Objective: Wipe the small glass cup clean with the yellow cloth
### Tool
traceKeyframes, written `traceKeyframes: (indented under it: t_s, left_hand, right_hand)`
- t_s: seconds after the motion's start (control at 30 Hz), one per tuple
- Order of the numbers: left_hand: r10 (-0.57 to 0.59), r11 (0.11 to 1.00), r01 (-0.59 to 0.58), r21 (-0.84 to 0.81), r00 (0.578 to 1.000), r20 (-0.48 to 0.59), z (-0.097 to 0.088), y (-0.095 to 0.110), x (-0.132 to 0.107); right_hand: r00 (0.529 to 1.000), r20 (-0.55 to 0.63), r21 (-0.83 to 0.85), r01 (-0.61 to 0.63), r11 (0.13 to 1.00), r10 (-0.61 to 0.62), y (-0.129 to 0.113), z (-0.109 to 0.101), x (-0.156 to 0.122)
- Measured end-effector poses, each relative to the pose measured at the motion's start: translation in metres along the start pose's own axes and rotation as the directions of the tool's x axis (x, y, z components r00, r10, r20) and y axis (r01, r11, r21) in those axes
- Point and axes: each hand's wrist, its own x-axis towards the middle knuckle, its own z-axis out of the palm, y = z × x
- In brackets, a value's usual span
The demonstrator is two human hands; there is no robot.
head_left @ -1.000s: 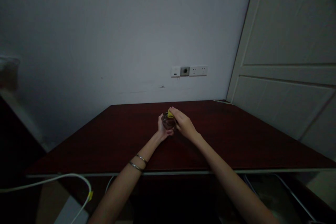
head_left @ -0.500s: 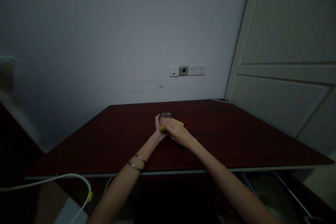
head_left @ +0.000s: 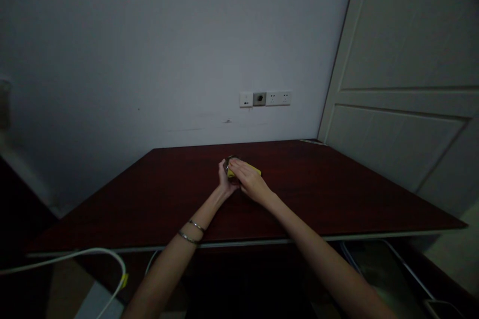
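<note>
A small clear glass rests near the middle of the dark red table. My left hand is curled round its left side, and two bangles sit on that wrist. My right hand presses a yellow cloth against the glass, fingers closed over it. Most of the glass is hidden behind my two hands.
A strip of wall sockets sits above the table's far edge. A white panelled door stands at the right. A white cable loops below the table's front left edge.
The glass has come down from a tilted, lifted hold to lie low on the table. My right hand with the yellow cloth moved from the glass's rim to over its side.
</note>
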Motion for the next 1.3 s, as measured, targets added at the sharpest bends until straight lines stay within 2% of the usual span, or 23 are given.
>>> traceKeyframes:
  t_s: [0.07,0.2,0.3,0.4,0.47,0.57,0.77,0.87,1.0,1.1,1.2,1.3]
  left_hand:
    - [0.052,0.997,-0.051,-0.057,0.999,0.003,0.002,0.001,0.000]
    - [0.025,0.999,-0.025,-0.027,1.000,0.007,0.006,0.003,-0.002]
    - [-0.042,0.997,0.042,0.064,0.999,-0.002,0.008,0.003,-0.007]
    - [-0.161,0.974,0.158,0.161,0.987,0.003,0.007,0.004,-0.009]
    - [-0.194,0.965,0.187,0.182,0.981,0.020,0.006,0.003,-0.010]
    - [-0.148,0.978,0.144,0.150,0.989,0.015,0.005,0.001,-0.008]
    - [0.061,0.997,-0.061,-0.049,0.998,0.006,0.011,-0.001,-0.004]
    - [0.054,0.997,-0.053,-0.053,0.998,0.022,0.012,-0.002,-0.003]
    - [0.096,0.995,-0.097,0.009,0.994,0.060,0.008,-0.003,-0.004]
    - [-0.010,0.987,-0.004,0.158,0.996,0.085,0.004,-0.005,-0.005]
    - [-0.054,0.977,0.041,0.211,0.997,0.058,0.002,-0.006,-0.004]
    - [-0.006,0.987,0.003,0.161,1.000,0.016,0.003,-0.006,-0.001]
  right_hand:
    - [0.999,0.016,0.010,0.037,0.999,-0.037,-0.007,0.002,-0.006]
    - [0.998,0.023,0.010,0.065,0.998,-0.065,-0.008,-0.001,-0.015]
    - [0.999,-0.017,0.005,0.050,0.999,-0.050,0.001,-0.009,-0.013]
    - [0.998,-0.061,0.002,0.002,1.000,-0.002,0.010,-0.015,-0.008]
    - [0.996,-0.079,0.000,-0.038,0.999,0.037,0.011,-0.016,-0.005]
    - [0.992,-0.093,-0.007,-0.090,0.996,0.089,0.005,-0.012,-0.002]
    - [0.994,-0.063,-0.019,-0.089,0.996,0.088,-0.019,0.004,-0.007]
    - [0.995,-0.065,-0.024,-0.082,0.996,0.080,-0.023,0.006,-0.010]
    - [0.993,-0.080,-0.020,-0.091,0.996,0.089,-0.013,-0.001,-0.007]
    - [0.985,-0.108,-0.020,-0.135,0.991,0.132,-0.002,-0.007,-0.002]
    - [0.983,-0.114,-0.035,-0.152,0.988,0.147,0.002,-0.008,0.000]
    - [0.984,-0.103,-0.048,-0.150,0.988,0.144,-0.004,-0.004,-0.003]
